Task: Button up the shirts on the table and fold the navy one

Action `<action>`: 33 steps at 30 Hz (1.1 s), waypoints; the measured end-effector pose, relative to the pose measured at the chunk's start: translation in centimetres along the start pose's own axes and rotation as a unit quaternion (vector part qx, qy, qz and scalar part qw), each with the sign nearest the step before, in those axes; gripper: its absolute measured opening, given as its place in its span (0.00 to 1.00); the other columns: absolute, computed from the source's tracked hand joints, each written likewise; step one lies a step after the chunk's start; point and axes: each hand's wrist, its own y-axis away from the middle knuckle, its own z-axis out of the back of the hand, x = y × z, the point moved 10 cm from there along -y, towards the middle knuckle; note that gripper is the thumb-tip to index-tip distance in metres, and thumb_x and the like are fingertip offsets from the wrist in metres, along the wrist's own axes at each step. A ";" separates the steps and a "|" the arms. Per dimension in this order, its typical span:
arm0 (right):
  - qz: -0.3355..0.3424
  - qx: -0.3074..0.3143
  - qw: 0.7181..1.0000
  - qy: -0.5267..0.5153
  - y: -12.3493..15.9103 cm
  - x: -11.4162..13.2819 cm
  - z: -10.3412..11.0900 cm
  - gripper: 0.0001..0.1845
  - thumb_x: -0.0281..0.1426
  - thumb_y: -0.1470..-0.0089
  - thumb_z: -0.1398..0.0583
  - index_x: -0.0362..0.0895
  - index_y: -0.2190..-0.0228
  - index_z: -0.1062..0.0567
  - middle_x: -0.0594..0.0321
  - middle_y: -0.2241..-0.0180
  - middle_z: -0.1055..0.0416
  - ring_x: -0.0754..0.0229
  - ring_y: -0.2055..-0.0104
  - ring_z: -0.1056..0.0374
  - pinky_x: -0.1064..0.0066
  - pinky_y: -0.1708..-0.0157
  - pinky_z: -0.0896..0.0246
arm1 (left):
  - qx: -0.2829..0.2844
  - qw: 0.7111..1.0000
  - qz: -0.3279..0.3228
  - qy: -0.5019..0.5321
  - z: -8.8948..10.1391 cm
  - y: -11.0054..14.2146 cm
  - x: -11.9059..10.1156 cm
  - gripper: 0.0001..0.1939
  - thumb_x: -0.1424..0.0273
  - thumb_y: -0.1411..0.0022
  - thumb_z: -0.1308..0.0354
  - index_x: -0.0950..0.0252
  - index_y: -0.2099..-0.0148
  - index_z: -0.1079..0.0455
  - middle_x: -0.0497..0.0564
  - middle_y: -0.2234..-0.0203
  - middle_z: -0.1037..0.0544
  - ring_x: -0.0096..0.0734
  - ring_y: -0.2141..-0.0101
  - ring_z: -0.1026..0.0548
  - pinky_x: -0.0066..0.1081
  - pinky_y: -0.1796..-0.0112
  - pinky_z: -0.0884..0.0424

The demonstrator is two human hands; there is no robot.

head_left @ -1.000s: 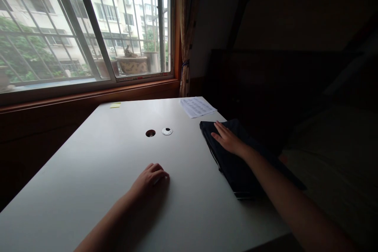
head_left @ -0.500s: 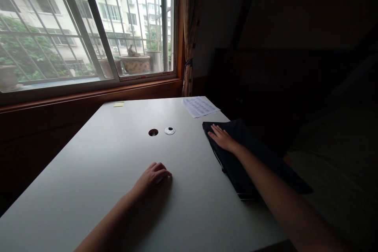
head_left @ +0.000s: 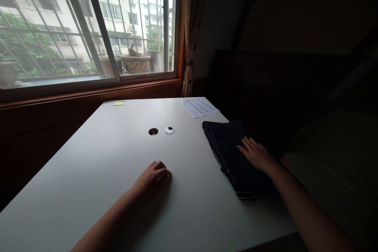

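Head view, bench and contents, as I sit to it.

Bench (head_left: 88, 173): white, smooth, flat-topped.
Dark navy, flat, rectangular case (head_left: 226, 139), fabric by its look: one, lying along the bench's right side, a thin black cord (head_left: 217, 159) down its inward side.
My right hand (head_left: 254, 152): over the case, palm down, fingers straight and slightly spread, gripping nothing.
My left hand (head_left: 152, 174): mid-bench, toward the near edge, fingers curled; whether they cover anything, I cannot tell.
White printed paper sheets (head_left: 201, 107): bench's far right corner.
Small yellow paper notes (head_left: 118, 103): far left corner.
Round dark hole (head_left: 153, 131) and white disc-shaped cover (head_left: 169, 130): side by side, beyond mid-bench.

Risks, in my judgement: an outward shove could slide the case off the bench's right edge; a push toward the far side could crumple the sheets; the cord could catch a finger.

Edges: right edge beside the case lost in shadow, overhang uncertain.
Room: broadest over the bench's left half; tight at far right, between case and sheets.
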 end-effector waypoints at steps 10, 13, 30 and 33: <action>0.092 -0.018 0.993 -0.068 7.9 6.0 1.3 0.38 0.51 0.35 0.57 0.41 0.35 0.40 0.51 0.33 0.46 0.48 0.31 0.51 0.48 0.34 0.53 | -0.002 0.999 0.000 -0.036 -0.4 0.3 0.6 0.13 0.69 0.31 0.50 0.57 0.49 0.26 0.55 0.56 0.26 0.37 0.58 0.29 0.35 0.56 0.28; 0.169 -0.049 0.981 -0.082 10.6 11.7 3.0 0.35 0.49 0.34 0.53 0.42 0.34 0.42 0.53 0.32 0.48 0.48 0.30 0.52 0.48 0.33 0.53 | 0.005 0.997 -0.005 -0.074 -0.7 0.4 0.4 0.16 0.67 0.30 0.50 0.55 0.43 0.30 0.55 0.51 0.26 0.40 0.53 0.30 0.40 0.51 0.28; 0.438 0.088 0.887 -0.116 10.7 36.1 2.7 0.52 0.58 0.44 0.45 0.44 0.31 0.56 0.52 0.29 0.62 0.46 0.28 0.64 0.50 0.31 0.64 | 0.130 0.960 0.041 -0.245 3.0 3.9 2.3 0.45 0.40 0.36 0.58 0.55 0.26 0.66 0.57 0.28 0.61 0.54 0.30 0.62 0.59 0.37 0.56; 0.445 0.113 0.881 -0.113 10.0 38.1 1.4 0.53 0.61 0.44 0.48 0.43 0.31 0.55 0.52 0.29 0.64 0.47 0.27 0.67 0.51 0.31 0.68 | 0.122 0.961 0.037 -0.245 2.9 4.0 3.2 0.47 0.40 0.36 0.57 0.57 0.26 0.68 0.57 0.29 0.62 0.53 0.30 0.62 0.57 0.36 0.57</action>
